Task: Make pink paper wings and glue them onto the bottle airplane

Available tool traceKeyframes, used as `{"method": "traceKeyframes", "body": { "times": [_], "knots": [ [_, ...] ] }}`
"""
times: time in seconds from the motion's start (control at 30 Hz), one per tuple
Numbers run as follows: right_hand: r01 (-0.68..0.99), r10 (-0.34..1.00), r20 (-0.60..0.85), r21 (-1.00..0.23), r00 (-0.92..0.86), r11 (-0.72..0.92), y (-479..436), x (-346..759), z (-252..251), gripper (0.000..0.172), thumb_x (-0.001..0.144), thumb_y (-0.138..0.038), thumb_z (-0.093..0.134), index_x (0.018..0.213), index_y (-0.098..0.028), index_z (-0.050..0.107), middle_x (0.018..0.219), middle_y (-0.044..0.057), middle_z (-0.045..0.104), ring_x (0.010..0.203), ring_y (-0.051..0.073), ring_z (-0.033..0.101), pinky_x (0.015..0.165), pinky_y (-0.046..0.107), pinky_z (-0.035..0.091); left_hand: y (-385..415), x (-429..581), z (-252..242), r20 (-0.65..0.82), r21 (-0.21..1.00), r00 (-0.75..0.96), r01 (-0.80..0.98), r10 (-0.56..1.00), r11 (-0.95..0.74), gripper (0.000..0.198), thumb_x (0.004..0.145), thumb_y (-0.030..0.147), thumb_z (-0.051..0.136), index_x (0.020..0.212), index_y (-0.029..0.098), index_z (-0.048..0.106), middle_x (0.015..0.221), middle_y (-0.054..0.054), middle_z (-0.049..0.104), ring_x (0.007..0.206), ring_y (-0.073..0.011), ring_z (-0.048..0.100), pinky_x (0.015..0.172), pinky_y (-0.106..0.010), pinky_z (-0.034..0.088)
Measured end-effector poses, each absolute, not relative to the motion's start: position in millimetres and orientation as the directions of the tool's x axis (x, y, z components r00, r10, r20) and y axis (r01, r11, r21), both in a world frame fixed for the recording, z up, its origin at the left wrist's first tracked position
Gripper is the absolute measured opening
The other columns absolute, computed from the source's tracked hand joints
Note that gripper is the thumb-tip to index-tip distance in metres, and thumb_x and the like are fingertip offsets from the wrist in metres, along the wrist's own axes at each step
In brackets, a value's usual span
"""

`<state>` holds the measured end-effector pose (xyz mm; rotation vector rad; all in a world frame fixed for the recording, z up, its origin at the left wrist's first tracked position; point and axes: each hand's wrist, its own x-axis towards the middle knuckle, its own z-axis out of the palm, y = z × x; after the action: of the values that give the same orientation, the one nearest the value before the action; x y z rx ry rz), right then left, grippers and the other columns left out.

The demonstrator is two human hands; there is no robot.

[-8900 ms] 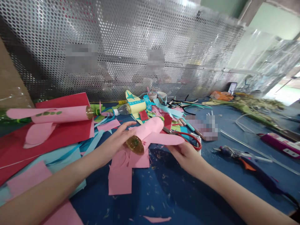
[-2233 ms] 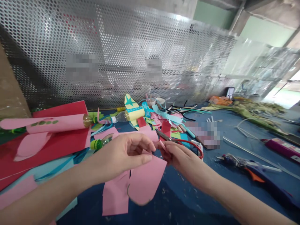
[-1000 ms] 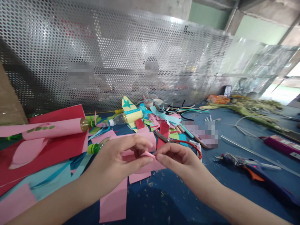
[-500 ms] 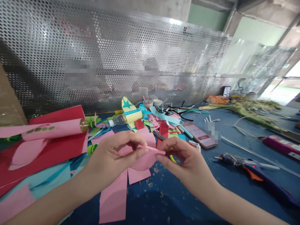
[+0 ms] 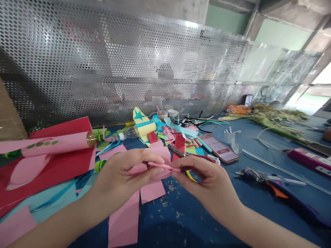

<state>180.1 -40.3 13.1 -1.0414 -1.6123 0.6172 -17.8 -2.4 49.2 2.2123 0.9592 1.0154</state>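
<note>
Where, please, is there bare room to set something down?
The blue table has a small bare patch between phone and glue gun, and, nearer, a lightly littered one right of the long pink paper. It is crowded beyond the right hand, with scissors and paper scraps, and left, around the red sheet.

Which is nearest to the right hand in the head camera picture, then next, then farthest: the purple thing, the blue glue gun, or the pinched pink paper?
1. The pink paper: touching, pinched in the right hand.
2. The glue gun: to its right.
3. The purple thing: farther right and back.
</note>
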Motion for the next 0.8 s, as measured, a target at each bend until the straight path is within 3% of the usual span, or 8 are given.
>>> {"method": "traceKeyframes", "body": {
  "times": [0.37,0.6,0.8],
  "knots": [
    [0.237,0.867,0.498,-0.841,-0.011,0.486,-37.8,179.0,13.1,0.004,0.078,-0.021,0.068,0.082,-0.023,0.067,0.078,0.001,0.07,0.069,0.015,0.065,0.065,0.025,0.056,-3.4,-14.2,51.0,0.42,0.759,0.371,0.357,0.828,-0.545,0.006,0.073,0.028,0.072,0.077,0.031,0.075,0.079,0.005,0.075,0.073,-0.0147,0.068,0.07,-0.022,0.056],
    [0.184,0.88,0.474,-0.868,0.026,0.461,-36.1,181.6,10.3,0.002,0.079,-0.022,0.068,0.08,-0.023,0.066,0.077,0.0,0.07,0.07,0.014,0.065,0.067,0.026,0.055,-1.0,-13.9,48.8,0.374,0.811,0.398,0.298,0.838,-0.503,0.012,0.078,0.021,0.067,0.085,0.029,0.072,0.08,0.006,0.074,0.075,-0.0112,0.067,0.072,-0.018,0.055],
    [0.114,0.901,0.433,-0.895,0.0,0.431,-34.2,181.3,11.6,0.006,0.08,-0.027,0.067,0.078,-0.023,0.064,0.076,0.001,0.068,0.071,0.015,0.064,0.068,0.029,0.055,0.7,-11.8,47.1,0.385,0.834,0.396,0.238,0.834,-0.498,0.005,0.08,0.019,0.064,0.077,0.023,0.064,0.076,0.005,0.069,0.072,-0.0101,0.065,0.067,-0.016,0.053]
  ]
}}
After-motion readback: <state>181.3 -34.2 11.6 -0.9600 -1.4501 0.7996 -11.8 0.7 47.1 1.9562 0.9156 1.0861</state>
